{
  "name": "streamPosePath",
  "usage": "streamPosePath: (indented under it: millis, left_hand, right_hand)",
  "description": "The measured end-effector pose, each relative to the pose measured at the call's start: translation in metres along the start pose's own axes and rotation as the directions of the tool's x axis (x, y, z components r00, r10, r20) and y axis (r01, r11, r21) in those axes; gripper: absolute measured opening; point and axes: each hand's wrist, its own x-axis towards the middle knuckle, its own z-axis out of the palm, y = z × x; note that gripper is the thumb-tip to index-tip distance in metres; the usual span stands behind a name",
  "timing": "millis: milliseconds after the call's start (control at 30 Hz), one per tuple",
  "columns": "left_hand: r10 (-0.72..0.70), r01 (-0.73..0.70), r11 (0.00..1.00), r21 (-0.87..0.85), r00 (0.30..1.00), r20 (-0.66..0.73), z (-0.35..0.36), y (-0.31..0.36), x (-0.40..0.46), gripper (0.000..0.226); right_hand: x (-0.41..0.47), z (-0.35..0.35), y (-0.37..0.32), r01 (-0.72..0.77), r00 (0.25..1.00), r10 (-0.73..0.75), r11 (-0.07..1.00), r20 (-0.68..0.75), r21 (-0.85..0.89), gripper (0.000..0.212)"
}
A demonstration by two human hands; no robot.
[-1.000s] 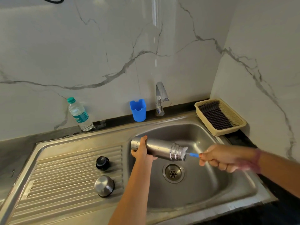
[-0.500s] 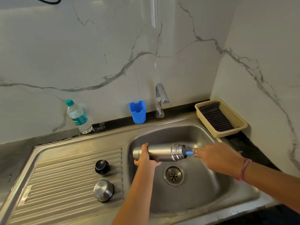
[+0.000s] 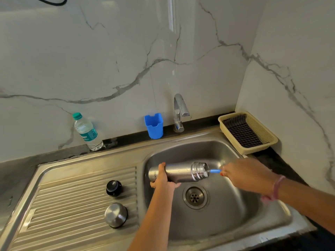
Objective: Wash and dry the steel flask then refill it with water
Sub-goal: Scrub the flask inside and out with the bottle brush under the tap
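Head view looks down on a marble-veined wall (image 3: 108, 60) meeting in a corner, with a stainless sink (image 3: 272, 223) and its ribbed drainboard (image 3: 72, 205) set below it. Largest of the task's things is the steel flask (image 3: 178, 172), held level over the basin above the drain (image 3: 195, 196), mouth pointing right. It is rigid polished metal, probably fairly light while empty, and likely slippery if wet, so the smooth barrel needs a full wrap rather than a pinch; the ridged neck would give better purchase. The left hand (image 3: 163, 180) has its fingers curled round the flask near the base, thumb over the top. The right hand (image 3: 241, 173) has fingertips closed together on a blue brush handle (image 3: 215, 171) whose working end goes into the flask's mouth; the bristles are hidden, so how deep it reaches I cannot tell.

Behind the basin stands a chrome tap (image 3: 179, 113), with no stream visible. A cream basket (image 3: 268, 147) holding a dark cloth sits in the right corner, a blue cup holder (image 3: 154, 126) just left of the tap, and a plastic water bottle (image 3: 87, 132) leans against the wall further left. On the drainboard lie a steel cap (image 3: 116, 214) and a black stopper (image 3: 113, 187), near each other and apart from the flask.
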Motion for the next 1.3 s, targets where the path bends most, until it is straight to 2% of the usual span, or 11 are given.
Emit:
streamPosePath:
  millis: [100,300,433,567,667,767,833,900,1000,1167,1300]
  left_hand:
    - [-0.024,0.024,0.999,0.037,1.0,-0.004,-0.002,0.0,0.005,0.1]
    - [-0.03,0.031,0.997,0.071,1.0,-0.008,-0.001,-0.004,0.014,0.101]
    - [0.009,-0.01,0.999,0.044,1.0,0.023,0.005,-0.008,-0.008,0.098]
    - [0.024,-0.027,0.996,0.088,0.999,0.03,0.006,-0.005,-0.01,0.1]
    - [0.024,-0.028,0.992,0.12,0.999,0.032,0.005,-0.001,-0.005,0.098]
    - [0.039,-0.042,0.991,0.124,0.999,0.025,0.006,0.002,-0.004,0.096]
    - [0.017,-0.018,0.994,0.11,1.0,0.015,0.007,0.001,0.0,0.096]
    - [0.012,-0.012,0.992,0.128,1.0,-0.003,0.006,-0.003,0.013,0.097]
    - [0.02,-0.019,0.998,0.057,1.0,-0.017,0.009,-0.003,-0.007,0.094]
    - [0.042,-0.042,0.998,0.052,0.999,0.003,0.006,-0.004,-0.011,0.101]
    - [0.02,-0.021,0.997,0.081,1.0,0.016,0.0,-0.002,-0.008,0.096]
  right_hand:
    - [-0.006,0.014,-0.003,0.164,0.964,-0.203,0.962,-0.171,-0.219,0.045]
    - [-0.005,-0.001,0.016,0.116,0.962,-0.172,0.961,-0.211,-0.253,0.033]
    - [0.002,0.004,0.004,-0.063,0.997,0.051,0.98,0.064,0.191,0.032]
    - [0.01,0.002,0.004,-0.35,0.917,0.095,0.659,0.388,0.666,0.026]
    - [0.003,-0.005,0.013,-0.453,0.858,0.037,0.525,0.512,0.721,0.028]
    - [-0.002,-0.008,0.016,-0.242,0.943,0.085,0.837,0.321,0.491,0.028]
    - [-0.006,-0.001,0.015,-0.001,0.995,0.009,0.997,-0.097,0.078,0.021]
    - [-0.013,0.012,0.015,0.079,0.935,-0.137,0.98,-0.327,-0.182,0.038]
    - [-0.013,0.028,0.013,0.165,0.945,-0.237,0.94,-0.223,-0.299,0.068]
    - [-0.003,0.036,-0.005,-0.003,0.998,0.014,0.982,-0.056,0.19,0.033]
    - [0.0,0.007,0.014,-0.385,0.902,0.036,0.515,0.429,0.766,0.028]
